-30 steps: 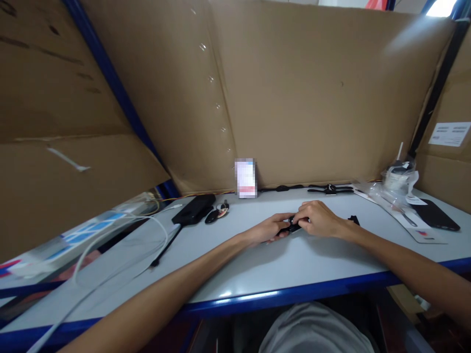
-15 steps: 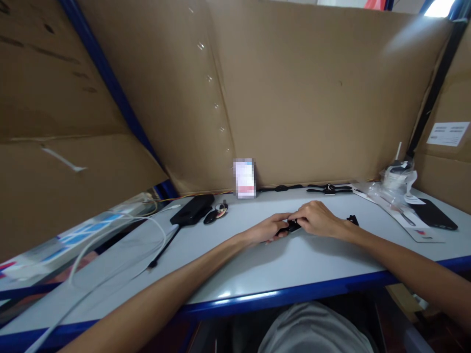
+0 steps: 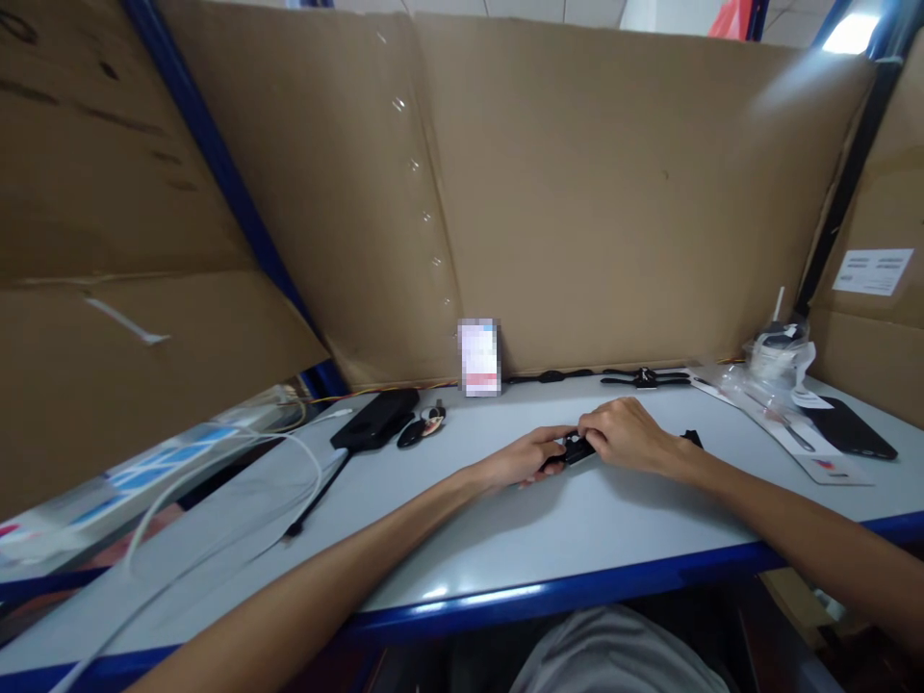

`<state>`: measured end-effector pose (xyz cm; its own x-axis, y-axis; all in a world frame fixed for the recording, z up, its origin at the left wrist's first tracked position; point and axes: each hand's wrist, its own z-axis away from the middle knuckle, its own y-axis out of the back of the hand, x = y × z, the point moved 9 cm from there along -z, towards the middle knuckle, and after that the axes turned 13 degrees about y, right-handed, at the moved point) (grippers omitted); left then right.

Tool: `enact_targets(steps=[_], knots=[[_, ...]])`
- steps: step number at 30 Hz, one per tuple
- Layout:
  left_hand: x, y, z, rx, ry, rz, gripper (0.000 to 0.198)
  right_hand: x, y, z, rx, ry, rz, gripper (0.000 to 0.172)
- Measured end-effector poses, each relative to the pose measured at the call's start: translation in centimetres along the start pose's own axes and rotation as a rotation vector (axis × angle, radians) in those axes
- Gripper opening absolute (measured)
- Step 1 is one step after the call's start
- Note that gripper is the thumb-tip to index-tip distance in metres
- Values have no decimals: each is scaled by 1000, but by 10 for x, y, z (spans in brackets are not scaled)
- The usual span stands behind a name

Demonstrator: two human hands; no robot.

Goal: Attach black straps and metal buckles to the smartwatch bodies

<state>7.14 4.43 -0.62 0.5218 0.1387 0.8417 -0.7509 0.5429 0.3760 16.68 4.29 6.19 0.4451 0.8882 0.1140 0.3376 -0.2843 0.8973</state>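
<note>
My left hand (image 3: 524, 456) and my right hand (image 3: 622, 431) meet over the middle of the grey-white tabletop. Between them is a small black object that looks like a watch strap (image 3: 577, 449), partly covered by fingers. The left fingers wrap round its left end. On its right end, the right thumb and fingertips are pinched. Just behind my right wrist, another small black piece (image 3: 691, 438) lies on the table, half hidden; whether it joins the held object I cannot tell. Near the back stand a black watch (image 3: 645, 378) with its strap spread and a second black watch (image 3: 552, 376).
A lit phone (image 3: 479, 358) leans on the cardboard wall (image 3: 577, 192). Left lie a black power bank (image 3: 375, 421), keys (image 3: 423, 425) and a white cable (image 3: 137, 525). At right are a dark phone (image 3: 856, 428), a card packet (image 3: 823, 467) and a plastic-wrapped container (image 3: 776, 356).
The view has tilted slightly upward. My right fingertips have shifted a little to the right along the black object, showing more of it between the hands. Both hands keep hold.
</note>
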Motion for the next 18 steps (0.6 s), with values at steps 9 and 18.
enact_targets(steps=[9,18], knots=[[-1,1,-1,4,-7,-6,45,7,-5,2,60,0,-282,32],[5,-1,4,29,-47,-100,56,25,17,4,99,-79,-145,22]])
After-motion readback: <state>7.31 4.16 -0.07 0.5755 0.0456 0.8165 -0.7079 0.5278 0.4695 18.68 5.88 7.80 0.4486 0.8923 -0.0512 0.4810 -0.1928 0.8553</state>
